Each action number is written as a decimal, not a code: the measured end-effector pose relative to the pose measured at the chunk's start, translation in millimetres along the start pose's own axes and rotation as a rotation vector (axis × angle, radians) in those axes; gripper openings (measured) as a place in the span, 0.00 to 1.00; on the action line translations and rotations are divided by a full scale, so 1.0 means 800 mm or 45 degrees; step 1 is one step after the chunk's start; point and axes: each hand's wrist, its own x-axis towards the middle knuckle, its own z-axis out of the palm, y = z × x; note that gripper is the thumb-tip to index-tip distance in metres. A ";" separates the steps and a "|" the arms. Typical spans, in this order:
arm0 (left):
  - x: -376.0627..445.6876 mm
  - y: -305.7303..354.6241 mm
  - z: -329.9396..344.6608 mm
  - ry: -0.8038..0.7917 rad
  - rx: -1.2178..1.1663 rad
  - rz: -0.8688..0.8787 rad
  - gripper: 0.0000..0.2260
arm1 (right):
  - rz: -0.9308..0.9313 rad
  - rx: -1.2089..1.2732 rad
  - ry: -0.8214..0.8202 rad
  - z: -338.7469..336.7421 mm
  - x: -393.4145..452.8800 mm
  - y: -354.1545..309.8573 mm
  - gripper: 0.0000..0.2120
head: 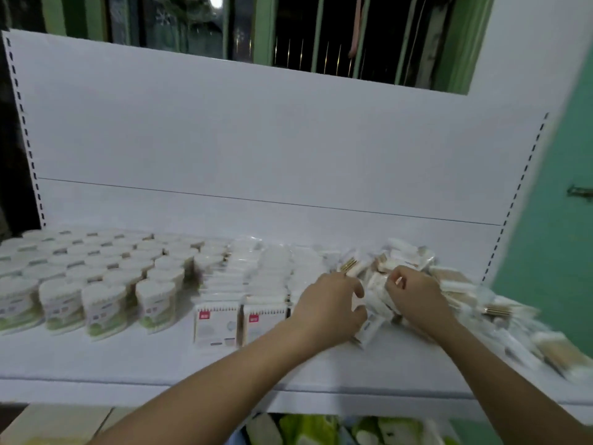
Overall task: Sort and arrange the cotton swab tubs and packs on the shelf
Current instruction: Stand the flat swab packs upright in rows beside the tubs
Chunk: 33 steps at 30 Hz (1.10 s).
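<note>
Several round cotton swab tubs (102, 277) with green labels stand in rows on the left of the white shelf (128, 358). Flat swab packs (217, 324) with red tags stand in neat rows at the middle. A loose heap of clear-wrapped swab packs (455, 284) lies on the right. Both hands are at the heap's left edge. My left hand (330, 308) curls its fingers round a small pack (372, 329). My right hand (414, 297) pinches another pack (378, 290) from the pile.
The shelf's white back panel (256, 139) rises behind the goods, with slotted uprights at both sides. A green wall (552, 239) stands at the right. Below the shelf's front edge lie green and white packaged goods (321, 428). A barred window is above.
</note>
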 end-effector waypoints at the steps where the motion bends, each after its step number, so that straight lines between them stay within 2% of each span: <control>1: 0.007 0.008 0.015 -0.024 -0.016 -0.006 0.16 | 0.007 -0.016 -0.018 -0.004 -0.003 0.014 0.09; 8: 0.071 0.056 0.092 -0.029 0.242 -0.125 0.18 | -0.052 -0.147 -0.121 -0.027 0.002 0.092 0.06; 12: 0.100 0.062 0.120 0.042 0.227 -0.294 0.21 | -0.156 0.012 -0.102 -0.045 0.027 0.120 0.06; 15: 0.111 0.062 0.138 0.108 0.138 -0.413 0.26 | -0.257 0.082 -0.165 -0.048 0.050 0.130 0.04; 17: 0.118 0.067 0.148 0.169 0.146 -0.430 0.30 | -0.301 0.072 -0.232 -0.046 0.063 0.130 0.04; 20: 0.132 0.074 0.156 0.129 0.166 -0.447 0.35 | -0.477 -0.048 -0.184 -0.042 0.076 0.132 0.05; 22: 0.139 0.076 0.157 0.106 0.185 -0.464 0.34 | -0.544 -0.065 -0.158 -0.042 0.081 0.141 0.05; 25: 0.138 0.080 0.156 0.267 0.157 -0.438 0.32 | -0.586 -0.038 -0.130 -0.047 0.085 0.156 0.05; 27: 0.135 0.086 0.147 0.402 0.024 -0.452 0.28 | -0.637 0.001 -0.091 -0.053 0.090 0.163 0.04; 29: 0.135 0.087 0.127 0.497 -0.302 -0.558 0.22 | -0.692 0.082 -0.078 -0.060 0.095 0.162 0.03; 31: 0.135 0.083 0.105 0.485 -0.944 -0.713 0.18 | -0.673 0.305 -0.187 -0.062 0.098 0.154 0.05; 33: 0.131 0.079 0.087 0.368 -1.600 -0.827 0.22 | -0.573 0.621 -0.403 -0.063 0.097 0.138 0.11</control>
